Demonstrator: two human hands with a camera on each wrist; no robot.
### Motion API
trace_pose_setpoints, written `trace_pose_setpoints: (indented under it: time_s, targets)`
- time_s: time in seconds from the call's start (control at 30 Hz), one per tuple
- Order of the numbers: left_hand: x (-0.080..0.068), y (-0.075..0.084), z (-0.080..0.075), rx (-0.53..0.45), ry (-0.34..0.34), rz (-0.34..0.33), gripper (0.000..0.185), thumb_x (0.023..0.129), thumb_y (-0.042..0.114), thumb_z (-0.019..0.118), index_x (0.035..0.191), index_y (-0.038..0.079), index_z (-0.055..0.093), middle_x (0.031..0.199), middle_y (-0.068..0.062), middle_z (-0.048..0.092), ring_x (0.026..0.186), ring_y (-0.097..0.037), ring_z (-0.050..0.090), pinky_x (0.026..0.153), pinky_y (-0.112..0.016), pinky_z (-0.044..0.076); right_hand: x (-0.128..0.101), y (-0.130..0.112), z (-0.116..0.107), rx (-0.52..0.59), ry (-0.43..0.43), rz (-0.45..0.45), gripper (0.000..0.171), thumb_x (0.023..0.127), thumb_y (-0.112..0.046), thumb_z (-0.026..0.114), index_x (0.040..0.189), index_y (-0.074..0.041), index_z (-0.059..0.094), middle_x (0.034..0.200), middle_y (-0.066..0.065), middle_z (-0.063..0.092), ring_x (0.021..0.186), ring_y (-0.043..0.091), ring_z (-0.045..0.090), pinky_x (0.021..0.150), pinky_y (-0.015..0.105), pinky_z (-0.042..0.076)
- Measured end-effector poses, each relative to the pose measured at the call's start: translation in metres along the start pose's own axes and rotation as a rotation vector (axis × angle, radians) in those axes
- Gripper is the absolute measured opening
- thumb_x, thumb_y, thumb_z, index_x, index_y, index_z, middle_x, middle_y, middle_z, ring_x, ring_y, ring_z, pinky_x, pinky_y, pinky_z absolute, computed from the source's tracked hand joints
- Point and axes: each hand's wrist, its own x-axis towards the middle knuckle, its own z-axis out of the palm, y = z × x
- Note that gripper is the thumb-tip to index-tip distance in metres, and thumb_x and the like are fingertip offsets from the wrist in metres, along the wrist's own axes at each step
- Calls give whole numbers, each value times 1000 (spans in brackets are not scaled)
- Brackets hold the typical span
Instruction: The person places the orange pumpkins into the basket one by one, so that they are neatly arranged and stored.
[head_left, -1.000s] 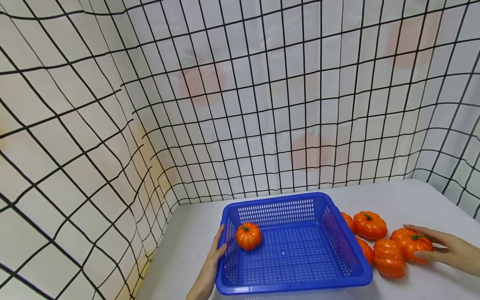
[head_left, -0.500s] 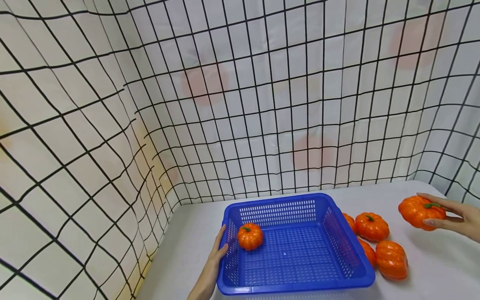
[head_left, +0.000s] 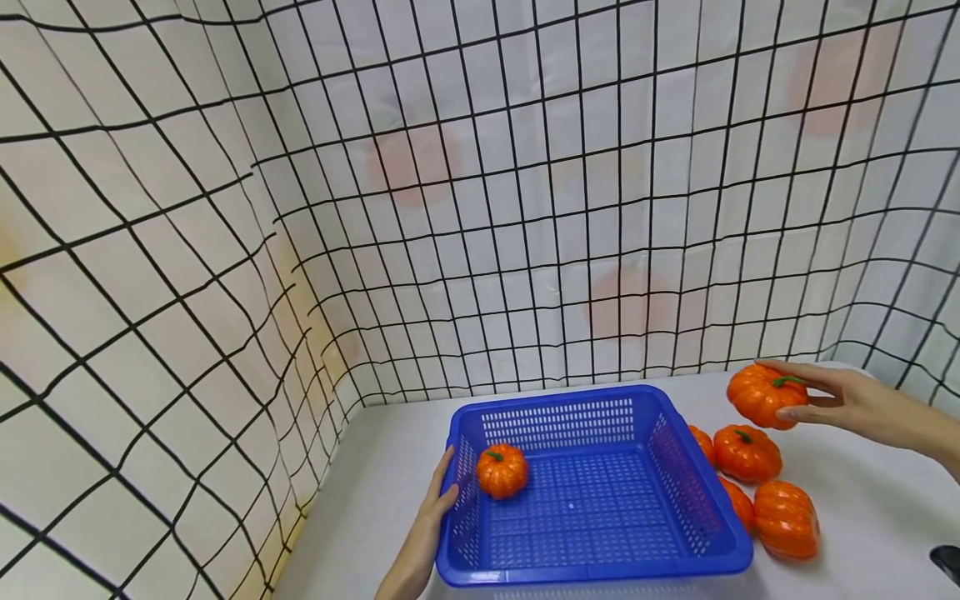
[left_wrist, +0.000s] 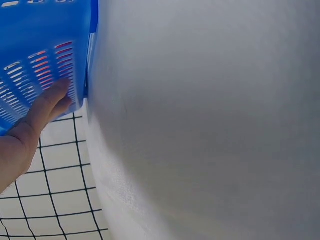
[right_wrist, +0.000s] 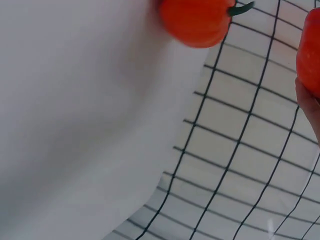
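Observation:
My right hand grips a small orange toy pumpkin with a green stem, raised above the back right of the table. Part of this pumpkin shows at the right wrist view's edge. Below it, several more pumpkins lie beside a blue plastic basket: one with its stem up, one on its side, others partly hidden by the basket wall. Inside the basket at the left sits another pumpkin. My left hand rests with straight fingers against the basket's left side.
The white table carries the basket and pumpkins. Black netting over pale sheets rises behind and at the sides. A dark object shows at the lower right edge.
My right hand has lifted a pumpkin from the group, swung it up to the right, then brought it left towards the basket. My left hand stays at the basket's side.

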Motion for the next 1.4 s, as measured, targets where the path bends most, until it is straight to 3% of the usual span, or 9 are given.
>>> trace_pose_setpoints:
  time_s: [0.2, 0.3, 0.4, 0.43, 0.53, 0.67, 1.0, 1.23, 1.4]
  targets:
    - [0, 1, 2, -5, 3, -2, 66, 109, 43, 39, 168, 33, 10, 175, -16, -4, 158, -53, -6, 121, -78, -1, 28, -36, -6, 44, -37, -48, 69, 99, -23, 71, 160, -19, 40, 136, -34, 47, 109, -22, 50, 81, 18, 56]
    - [0, 1, 2, -4, 7, 0, 66, 109, 42, 39, 167, 33, 11, 175, -16, -3, 158, -53, -6, 120, -78, -1, 42, -56, -8, 43, -46, -82, 68, 99, -21, 69, 161, -17, 39, 147, -1, 57, 114, 5, 66, 83, 26, 60]
    - [0, 1, 1, -1, 11, 0, 65, 109, 41, 39, 167, 33, 11, 176, -16, -3, 158, -53, -6, 120, -78, -2, 56, -74, -9, 75, -67, -126, 69, 100, -18, 68, 162, -15, 36, 149, 24, 54, 123, 39, 65, 91, 44, 62]
    - [0, 1, 1, -1, 12, -2, 65, 109, 42, 39, 167, 33, 11, 175, -16, -3, 158, -53, -5, 120, -78, -1, 60, -80, -8, 92, -79, -138, 70, 100, -18, 67, 162, -14, 35, 149, 26, 54, 125, 49, 61, 93, 51, 60]
    - [1, 1, 2, 2, 10, -9, 65, 109, 42, 39, 167, 34, 11, 175, -16, -3, 158, -54, -5, 120, -79, -1, 71, -94, -4, 153, -119, -159, 70, 101, -17, 66, 162, -13, 34, 151, 26, 53, 128, 56, 58, 94, 56, 59]
    - [1, 2, 2, 3, 6, -10, 65, 109, 40, 39, 167, 33, 11, 175, -17, -3, 158, -54, -4, 120, -79, 0, 82, -112, 5, 188, -140, -170, 70, 101, -18, 67, 162, -12, 35, 148, 24, 56, 125, 50, 63, 91, 38, 61]
    - [0, 3, 1, 10, 9, -7, 64, 109, 40, 38, 167, 34, 11, 175, -17, -2, 158, -54, -2, 120, -79, 2, 109, -150, 26, 263, -171, -211, 68, 100, -23, 69, 161, -20, 39, 150, 19, 57, 133, 47, 59, 91, 24, 59]
    - [0, 2, 0, 6, 15, -13, 65, 109, 40, 39, 167, 33, 12, 175, -17, -3, 158, -54, -4, 120, -78, 0, 127, -168, 48, 322, -213, -235, 69, 100, -26, 70, 161, -19, 38, 155, 18, 51, 140, 45, 53, 105, 42, 56]
    - [1, 2, 0, 9, 19, -20, 65, 109, 41, 39, 167, 34, 12, 175, -18, -3, 157, -55, -5, 120, -79, -1, 137, -180, 66, 360, -257, -268, 70, 99, -26, 70, 161, -16, 38, 154, 18, 52, 138, 42, 56, 107, 42, 55]
